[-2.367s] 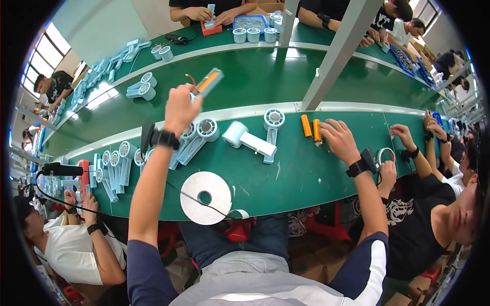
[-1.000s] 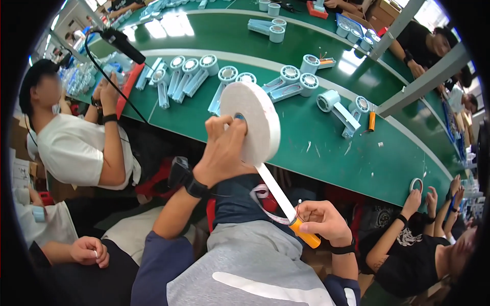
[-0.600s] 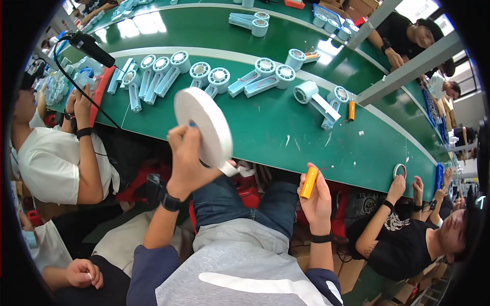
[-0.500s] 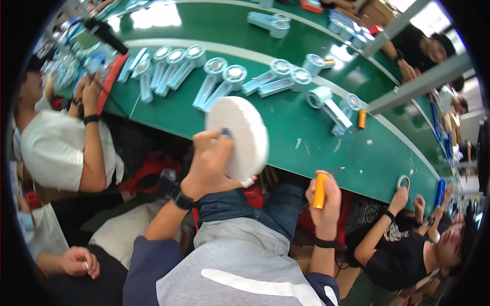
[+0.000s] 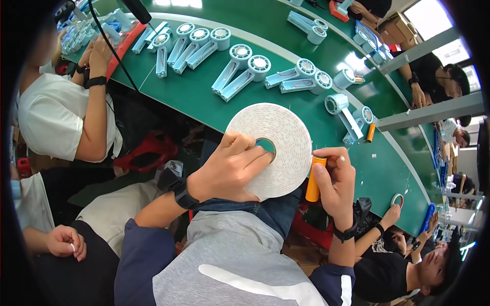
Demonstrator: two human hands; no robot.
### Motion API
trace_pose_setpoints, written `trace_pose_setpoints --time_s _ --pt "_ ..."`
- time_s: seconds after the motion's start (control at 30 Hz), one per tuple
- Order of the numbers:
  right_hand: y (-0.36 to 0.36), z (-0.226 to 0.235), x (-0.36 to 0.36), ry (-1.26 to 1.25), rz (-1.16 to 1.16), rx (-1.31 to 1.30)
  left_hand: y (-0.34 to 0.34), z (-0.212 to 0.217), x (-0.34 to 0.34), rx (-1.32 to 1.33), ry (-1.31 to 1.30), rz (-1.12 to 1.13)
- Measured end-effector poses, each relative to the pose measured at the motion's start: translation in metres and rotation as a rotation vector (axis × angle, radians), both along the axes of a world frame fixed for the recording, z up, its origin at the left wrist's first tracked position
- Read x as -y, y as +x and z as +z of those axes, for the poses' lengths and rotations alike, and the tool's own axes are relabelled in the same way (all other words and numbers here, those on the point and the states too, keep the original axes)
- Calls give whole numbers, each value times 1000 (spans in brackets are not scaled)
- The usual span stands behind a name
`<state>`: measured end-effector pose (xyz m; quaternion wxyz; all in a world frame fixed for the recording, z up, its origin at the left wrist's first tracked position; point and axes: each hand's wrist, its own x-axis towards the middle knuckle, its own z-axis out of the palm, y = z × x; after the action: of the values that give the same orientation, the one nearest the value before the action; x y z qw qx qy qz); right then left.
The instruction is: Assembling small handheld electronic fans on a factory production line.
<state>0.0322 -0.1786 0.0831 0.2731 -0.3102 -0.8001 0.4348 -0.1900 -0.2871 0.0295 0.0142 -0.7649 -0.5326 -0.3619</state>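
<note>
A wide roll of white tape [image 5: 292, 153] is in my left hand [image 5: 229, 171], its flat side facing up toward me. My left fingers reach into the central hole, and the thumb lies at the lower edge. Beside the roll, my right hand [image 5: 338, 186] holds an orange cylindrical battery [image 5: 315, 182] upright between thumb and fingers. The right index fingertip is at the roll's right rim; whether it grips the tape's end cannot be made out. Both hands are above my lap, at the near edge of the green table [image 5: 189, 109].
Several light-blue handheld fan housings [image 5: 240, 53] lie across the table. Another orange battery [image 5: 370, 133] rests by the right-hand housings. A grey metal post [image 5: 434, 111] crosses at right. Co-workers sit on both sides; a hand at right holds a small tape roll [image 5: 397, 200].
The tape roll has turned from nearly edge-on to face me. My right hand has risen, bringing the battery beside the roll's right rim. The view has shifted slightly.
</note>
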Motion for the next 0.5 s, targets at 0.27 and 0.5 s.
trace_pose_setpoints --time_s 0.27,0.5 --pt "-61 -46 -46 332 -663 -471 42 -19 -24 106 28 55" --pt "147 -40 -216 308 -1017 -465 99 -60 -137 22 -174 -31"
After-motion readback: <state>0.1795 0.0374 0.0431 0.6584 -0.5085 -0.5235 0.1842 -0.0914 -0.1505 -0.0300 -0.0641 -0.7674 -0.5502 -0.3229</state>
